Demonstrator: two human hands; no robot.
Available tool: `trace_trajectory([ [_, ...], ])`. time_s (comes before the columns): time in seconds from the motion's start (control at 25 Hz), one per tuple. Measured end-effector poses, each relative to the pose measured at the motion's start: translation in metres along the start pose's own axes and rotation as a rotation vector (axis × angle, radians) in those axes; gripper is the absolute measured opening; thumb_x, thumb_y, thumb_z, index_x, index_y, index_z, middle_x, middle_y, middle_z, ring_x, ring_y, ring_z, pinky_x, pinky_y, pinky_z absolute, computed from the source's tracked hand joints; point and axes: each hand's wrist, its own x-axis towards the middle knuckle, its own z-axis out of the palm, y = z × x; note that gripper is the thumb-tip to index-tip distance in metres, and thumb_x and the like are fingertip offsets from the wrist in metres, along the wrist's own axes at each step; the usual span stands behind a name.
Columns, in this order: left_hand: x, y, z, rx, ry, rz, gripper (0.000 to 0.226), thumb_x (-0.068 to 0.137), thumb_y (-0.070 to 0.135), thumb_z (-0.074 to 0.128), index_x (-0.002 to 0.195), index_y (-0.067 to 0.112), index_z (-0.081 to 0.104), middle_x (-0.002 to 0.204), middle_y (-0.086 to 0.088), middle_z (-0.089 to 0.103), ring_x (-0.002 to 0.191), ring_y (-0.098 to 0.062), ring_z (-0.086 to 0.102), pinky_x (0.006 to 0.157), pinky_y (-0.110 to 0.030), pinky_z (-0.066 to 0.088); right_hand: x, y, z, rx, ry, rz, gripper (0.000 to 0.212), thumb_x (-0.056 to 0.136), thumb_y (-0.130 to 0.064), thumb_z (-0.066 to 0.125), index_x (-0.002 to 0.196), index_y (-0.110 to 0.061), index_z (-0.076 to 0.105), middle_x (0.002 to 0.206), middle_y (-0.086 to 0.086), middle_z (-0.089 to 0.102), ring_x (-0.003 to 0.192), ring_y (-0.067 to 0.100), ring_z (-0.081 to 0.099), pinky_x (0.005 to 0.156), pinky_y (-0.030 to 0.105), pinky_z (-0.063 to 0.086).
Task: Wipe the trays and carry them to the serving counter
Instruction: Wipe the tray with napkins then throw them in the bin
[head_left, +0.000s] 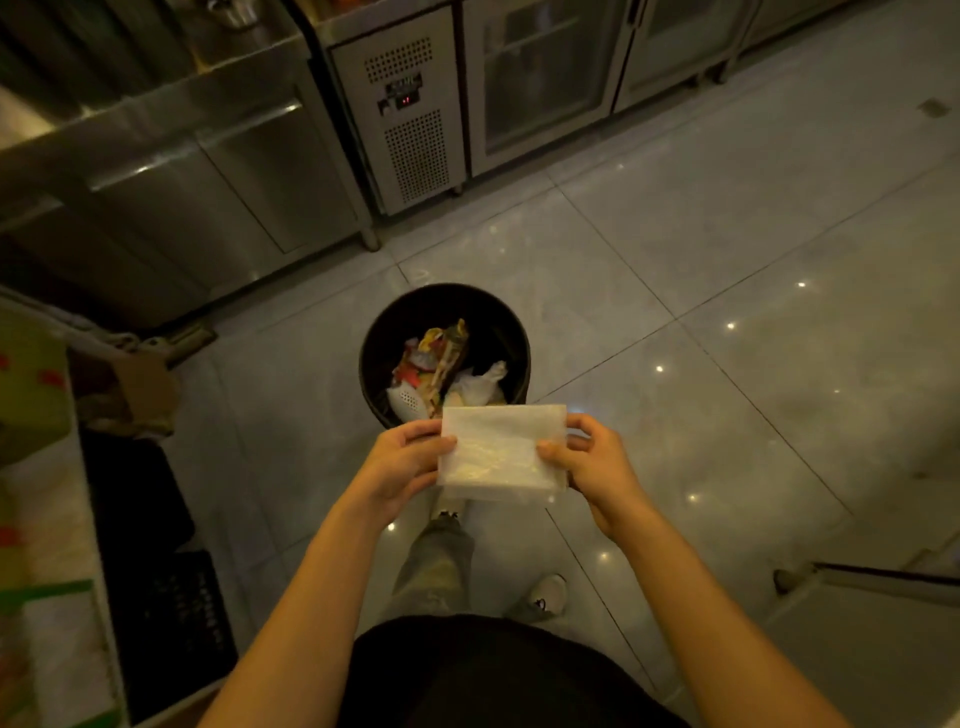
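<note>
Nearest, the person's dark top, grey trouser leg and white shoe (546, 593) fill the bottom of the view, with both bare forearms reaching forward over the tiled floor (727, 249). The left hand (402, 465) pinches the left edge of a folded white wipe (496, 452), thumb on top and fingers curled beneath; the right hand (587, 460) grips the right edge the same way, so the sheet is held flat and fairly taut between them. Faint yellowish marks show on its surface, which suggests it is soiled, though the dim light makes that uncertain. Just beyond the far edge of the wipe stands a round black bin (379, 338), open, with wrappers and crumpled paper inside. No trays are visible anywhere in view, so their place cannot be told; they may lie on the shelf at the near left, but nothing shows that. The step in hand looks like either discarding the wipe or refolding it to a clean face. To do it well, carry the sheet fully over the bin's mouth before letting go, or fold the dirty side inward. Farther off stand steel cabinets (234, 176) on the left and a glass-door fridge (540, 78) beyond.
</note>
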Motion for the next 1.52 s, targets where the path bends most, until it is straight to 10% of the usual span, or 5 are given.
trace_trajectory([
  [0.24,0.065,0.030,-0.028,0.137,-0.019,-0.073,0.025,0.084,-0.012,0.057,0.099,0.006,0.068,0.087,-0.007,0.071,0.080,-0.021,0.069,0.057,-0.024,0.057,0.066,-0.016,0.053,-0.113,0.135,0.034,0.032,0.088,-0.007,0.062,0.118,-0.013,0.055,0.104,0.006,0.064,0.090,0.020,0.064,0.070,0.031,0.057],
  [0.4,0.111,0.053,-0.062,0.260,0.143,-0.002,0.035,0.083,-0.009,0.060,0.113,0.008,0.062,0.102,-0.014,0.066,0.098,-0.030,0.065,0.085,-0.047,0.057,0.114,-0.016,0.098,-0.263,0.172,0.129,0.035,0.087,-0.005,0.059,0.120,-0.016,0.056,0.109,0.007,0.061,0.096,0.024,0.061,0.075,0.033,0.055],
  [0.6,0.146,0.065,-0.093,0.448,0.216,0.039,0.032,0.082,-0.001,0.062,0.108,0.017,0.061,0.101,-0.002,0.066,0.091,-0.018,0.062,0.079,-0.031,0.053,0.161,-0.009,0.148,-0.419,0.268,0.186,0.035,0.087,-0.008,0.060,0.122,-0.013,0.054,0.116,0.010,0.062,0.104,0.028,0.061,0.083,0.040,0.056],
  [1.52,0.186,0.084,-0.081,0.860,-0.062,0.289,0.052,0.093,0.015,0.053,0.142,0.005,0.042,0.142,-0.014,0.049,0.131,-0.029,0.045,0.101,-0.032,0.038,0.187,-0.018,0.143,-0.435,0.330,0.221,0.066,0.089,-0.026,0.061,0.146,-0.011,0.033,0.143,0.015,0.048,0.128,0.030,0.049,0.103,0.042,0.044],
])
